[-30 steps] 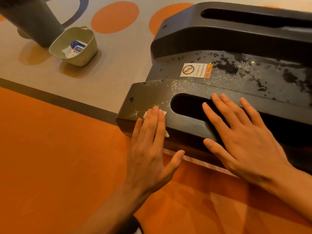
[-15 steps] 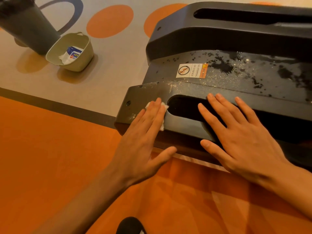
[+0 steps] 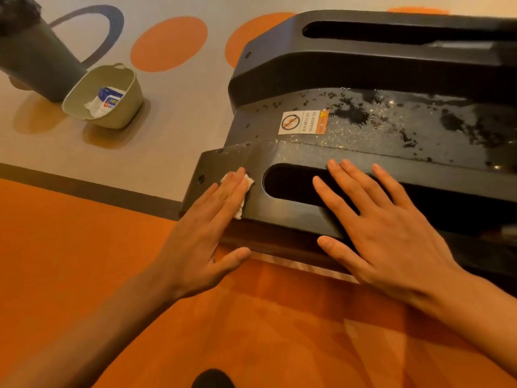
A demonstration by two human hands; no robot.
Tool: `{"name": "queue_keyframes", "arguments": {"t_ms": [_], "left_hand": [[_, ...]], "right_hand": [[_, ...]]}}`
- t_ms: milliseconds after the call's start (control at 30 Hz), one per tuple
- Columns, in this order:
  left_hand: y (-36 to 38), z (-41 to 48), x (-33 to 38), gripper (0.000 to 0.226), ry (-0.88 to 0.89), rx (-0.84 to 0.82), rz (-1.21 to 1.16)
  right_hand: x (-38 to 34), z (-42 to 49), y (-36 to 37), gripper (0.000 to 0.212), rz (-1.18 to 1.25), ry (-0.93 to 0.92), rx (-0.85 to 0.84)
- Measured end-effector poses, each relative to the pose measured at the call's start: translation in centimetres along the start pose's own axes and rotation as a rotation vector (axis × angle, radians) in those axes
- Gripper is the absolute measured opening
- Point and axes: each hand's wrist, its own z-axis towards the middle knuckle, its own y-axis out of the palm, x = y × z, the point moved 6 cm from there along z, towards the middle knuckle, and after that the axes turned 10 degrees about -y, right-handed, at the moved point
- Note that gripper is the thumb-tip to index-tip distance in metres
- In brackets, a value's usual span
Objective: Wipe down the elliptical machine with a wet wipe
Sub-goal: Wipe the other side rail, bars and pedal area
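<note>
Left hand (image 3: 207,236) lies flat, palm down, on the near left corner of the elliptical machine (image 3: 293,155). Its fingers are straight and held together, pointing up and to the right. Wet wipe (image 3: 249,184) is pinned under those fingers, pressed against the dark plastic. Only its white crumpled edge shows, past the fingertips and along the right side of the fingers. Left thumb is splayed out to the right, off the wipe, near the machine's lower edge. Left forearm comes in from the bottom left, low over the orange floor (image 3: 84,261).

Right hand (image 3: 386,233) is also flat and palm down, with the fingers straight and spread a little. It holds nothing and rests on the machine's near rail. The fingers reach across the long dark slot (image 3: 288,186), tips on the far side of it. Right thumb is angled left, on the rail's near face. Right forearm comes in from the bottom right. The hands are apart, with the rounded left end of the slot between them.

The flat panel behind the rail looks wet, with dark patches and pale specks. Warning sticker (image 3: 303,123) sits on it, reading "no stepping on surface".

Far left on the pale floor: a small beige basket (image 3: 131,105), tilted, with a white and blue packet (image 3: 107,103) inside. Dark cylinder (image 3: 36,60) stands just beside it; contact unclear.
</note>
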Motion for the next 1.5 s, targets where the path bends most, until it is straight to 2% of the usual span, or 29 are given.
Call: {"name": "queue_keyframes", "arguments": {"t_ms": [167, 333, 467, 533, 700, 800, 1000, 1067, 1200, 1267, 1500], "left_hand": [[0.0, 1.4, -0.7, 0.099, 0.017, -0.033, -0.018], [-0.5, 7.7, 2.0, 0.101, 0.227, -0.1, 0.148], [-1.2, 9.3, 2.1, 0.097, 0.361, -0.148, 0.209], [-1.6, 8.6, 0.6, 0.095, 0.332, -0.138, 0.162], [-1.5, 5.3, -3.1, 0.095, 0.12, -0.053, 0.019], [-1.2, 6.5, -0.8, 0.098, 0.139, -0.058, 0.009], [-0.4, 10.3, 3.8, 0.098, 0.298, -0.07, 0.217], [-0.9, 9.3, 2.0, 0.097, 0.264, -0.063, 0.159], [-1.9, 6.3, -3.7, 0.095, 0.082, -0.044, 0.028], [-1.9, 6.0, -4.0, 0.096, 0.049, -0.059, 0.003], [-0.1, 10.2, 4.9, 0.101, 0.335, -0.118, 0.203]], "right_hand": [[0.1, 0.1, 0.0, 0.079, -0.001, 0.0, 0.0], [0.0, 0.1, 0.0, 0.079, 0.0, 0.003, -0.001], [0.1, 0.1, 0.0, 0.078, 0.006, 0.007, 0.007], [0.1, 0.1, 0.0, 0.078, 0.01, 0.002, 0.011], [0.1, 0.0, 0.0, 0.079, 0.013, 0.009, 0.017], [0.1, 0.1, -0.1, 0.08, 0.012, 0.01, 0.012], [0.1, 0.0, -0.1, 0.078, 0.005, 0.009, -0.001], [0.1, 0.0, -0.1, 0.078, 0.011, 0.007, -0.002], [0.1, 0.0, 0.2, 0.078, 0.003, 0.01, -0.012], [0.1, 0.0, 0.2, 0.079, -0.003, 0.015, -0.016], [0.0, 0.2, -0.1, 0.078, -0.018, 0.008, -0.004]]}}
